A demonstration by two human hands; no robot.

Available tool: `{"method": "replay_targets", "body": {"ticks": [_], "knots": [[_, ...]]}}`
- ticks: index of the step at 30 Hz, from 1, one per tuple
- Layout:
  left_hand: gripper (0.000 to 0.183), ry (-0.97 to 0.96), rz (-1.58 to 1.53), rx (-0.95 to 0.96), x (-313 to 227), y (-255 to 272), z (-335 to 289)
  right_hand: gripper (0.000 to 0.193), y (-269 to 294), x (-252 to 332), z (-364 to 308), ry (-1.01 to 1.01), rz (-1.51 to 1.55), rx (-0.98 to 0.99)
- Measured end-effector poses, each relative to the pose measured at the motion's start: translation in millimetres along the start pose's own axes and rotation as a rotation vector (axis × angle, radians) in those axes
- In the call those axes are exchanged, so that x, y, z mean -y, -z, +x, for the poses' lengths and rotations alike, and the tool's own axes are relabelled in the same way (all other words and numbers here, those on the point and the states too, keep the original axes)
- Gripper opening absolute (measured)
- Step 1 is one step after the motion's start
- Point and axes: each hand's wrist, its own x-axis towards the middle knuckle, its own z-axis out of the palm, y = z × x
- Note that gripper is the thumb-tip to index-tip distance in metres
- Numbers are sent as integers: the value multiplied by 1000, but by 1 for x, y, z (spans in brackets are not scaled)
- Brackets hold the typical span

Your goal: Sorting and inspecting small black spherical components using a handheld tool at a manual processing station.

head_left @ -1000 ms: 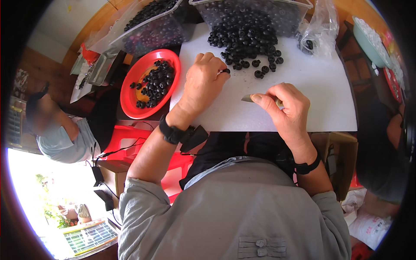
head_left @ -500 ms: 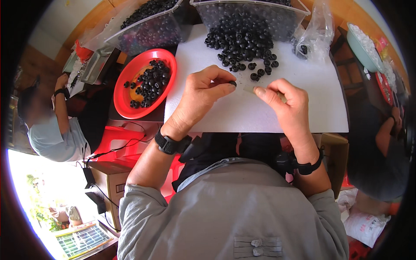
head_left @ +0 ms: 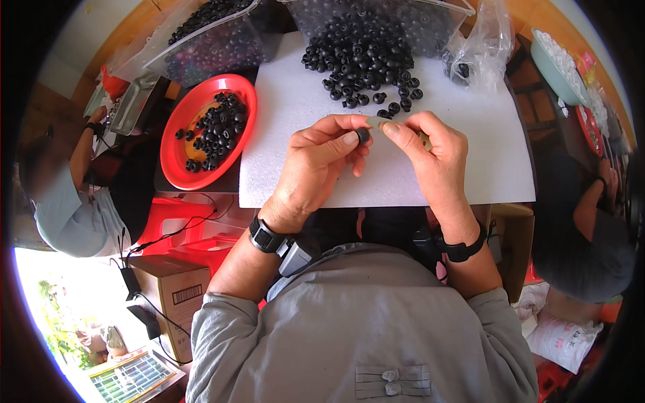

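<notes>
My left hand pinches a small black ring-shaped piece between thumb and forefinger. My right hand holds a small pale tool whose tip meets that piece. Both hands hover together over a white foam sheet. A loose heap of the same black pieces lies on the sheet just beyond my fingers. A red round dish at the left holds several more of them.
Two clear plastic bins full of black pieces stand at the far edge, with a crumpled clear bag at the right. A person sits at the left, another at the right. A cardboard box stands on the floor below.
My left hand picked a black piece from the heap and drew back toward me. My right hand came left to meet it, and both now touch over the sheet.
</notes>
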Motion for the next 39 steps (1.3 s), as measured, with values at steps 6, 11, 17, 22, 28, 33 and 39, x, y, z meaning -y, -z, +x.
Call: {"method": "replay_targets", "body": {"ticks": [6,11,17,22,28,33,39], "knots": [[29,-38,52,-43,2,-6,-3,30,-1,-1,-2,17,-21,-5],[30,-63,53,-42,4,-6,-4,30,-1,0,-3,8,-6,4],[30,-76,74,-51,5,-6,-3,32,-1,-3,-3,41,-16,4],[30,-70,90,-48,3,-6,-3,33,0,-4,-3,63,-33,12],[29,-64,89,-64,1,-9,-4,32,0,-4,-4,82,-39,28],[28,-42,87,-66,-1,-9,-5,31,1,-3,-5,110,-55,39],[27,-59,70,-63,2,-9,-6,30,1,-5,-6,111,-49,51]]}}
